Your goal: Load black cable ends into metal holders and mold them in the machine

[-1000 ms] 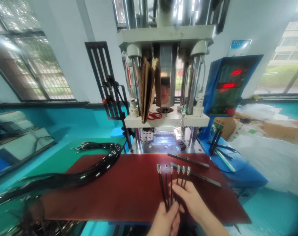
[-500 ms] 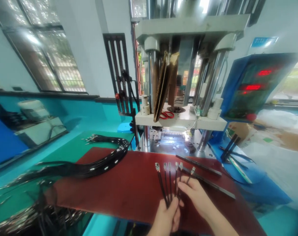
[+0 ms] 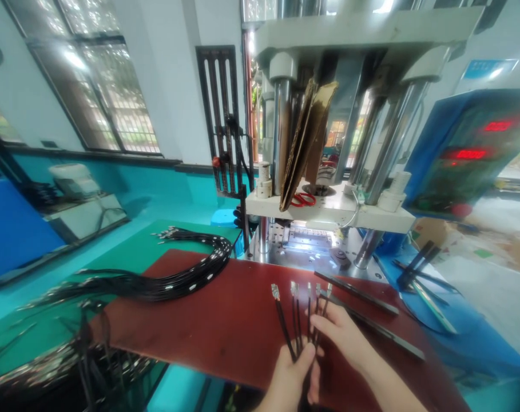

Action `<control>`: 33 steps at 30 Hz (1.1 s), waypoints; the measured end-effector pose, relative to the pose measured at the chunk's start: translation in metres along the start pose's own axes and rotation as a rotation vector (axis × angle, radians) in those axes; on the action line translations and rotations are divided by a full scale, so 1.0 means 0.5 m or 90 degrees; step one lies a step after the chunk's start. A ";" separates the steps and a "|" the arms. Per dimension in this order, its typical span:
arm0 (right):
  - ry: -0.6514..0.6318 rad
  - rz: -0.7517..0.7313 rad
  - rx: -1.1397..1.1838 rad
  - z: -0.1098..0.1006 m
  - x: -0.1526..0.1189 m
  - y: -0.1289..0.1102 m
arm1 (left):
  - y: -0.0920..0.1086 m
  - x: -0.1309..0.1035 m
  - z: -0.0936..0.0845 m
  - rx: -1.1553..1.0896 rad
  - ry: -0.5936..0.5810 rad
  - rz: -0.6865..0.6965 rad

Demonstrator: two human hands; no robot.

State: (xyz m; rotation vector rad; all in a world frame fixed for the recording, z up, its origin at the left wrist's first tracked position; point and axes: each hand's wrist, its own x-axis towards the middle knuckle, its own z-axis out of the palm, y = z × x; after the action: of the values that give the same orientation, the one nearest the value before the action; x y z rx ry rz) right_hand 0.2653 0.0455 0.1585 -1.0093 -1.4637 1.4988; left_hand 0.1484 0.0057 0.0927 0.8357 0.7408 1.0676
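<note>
Several black cables (image 3: 285, 327) with silvery metal connectors at their tips fan upward out of my left hand (image 3: 294, 366). Its thumb and fingers are closed round them, low on the bunch. My right hand (image 3: 334, 329) is just to the right, its thumb and fingers pinching the cables at the right side of the fan, below the connectors. Both hands are above the dark red board (image 3: 217, 320). Below the left hand, the lower lengths of the cables are mostly hidden.
A long bundle of black cables (image 3: 169, 286) curves over the board's left side and the green mat (image 3: 126, 252). Two dark metal bars (image 3: 377, 326) lie right of my hands. Ahead stands a press (image 3: 328, 214) holding cardboard (image 3: 300, 149) and red-handled scissors (image 3: 303, 199). More cables (image 3: 83, 372) are at lower left.
The rightmost cable has come in closer to the others, and the connectors stand in a tighter row. Both hands keep their hold. The camera view has turned slightly left.
</note>
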 end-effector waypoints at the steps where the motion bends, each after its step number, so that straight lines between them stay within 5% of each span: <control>1: 0.001 0.012 0.000 0.001 0.003 0.001 | 0.000 0.001 0.000 0.000 -0.004 0.000; 7: 0.018 0.030 -0.043 0.009 0.013 -0.003 | 0.014 -0.001 0.005 -0.010 0.013 -0.013; 18: -0.169 0.003 -0.095 0.004 0.010 -0.029 | 0.023 -0.007 0.006 -0.006 0.030 -0.057; 27: -0.183 0.045 -0.052 -0.006 0.019 -0.011 | 0.016 -0.007 0.003 -0.015 -0.005 -0.050; 33: -0.106 0.031 -0.008 0.001 0.021 0.003 | 0.029 -0.017 0.012 -0.051 0.013 -0.029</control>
State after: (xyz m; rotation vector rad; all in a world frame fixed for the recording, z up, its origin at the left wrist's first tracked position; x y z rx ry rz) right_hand 0.2607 0.0551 0.1568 -0.9531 -1.5746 1.6437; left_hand 0.1446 -0.0001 0.1091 0.7369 0.7263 1.0590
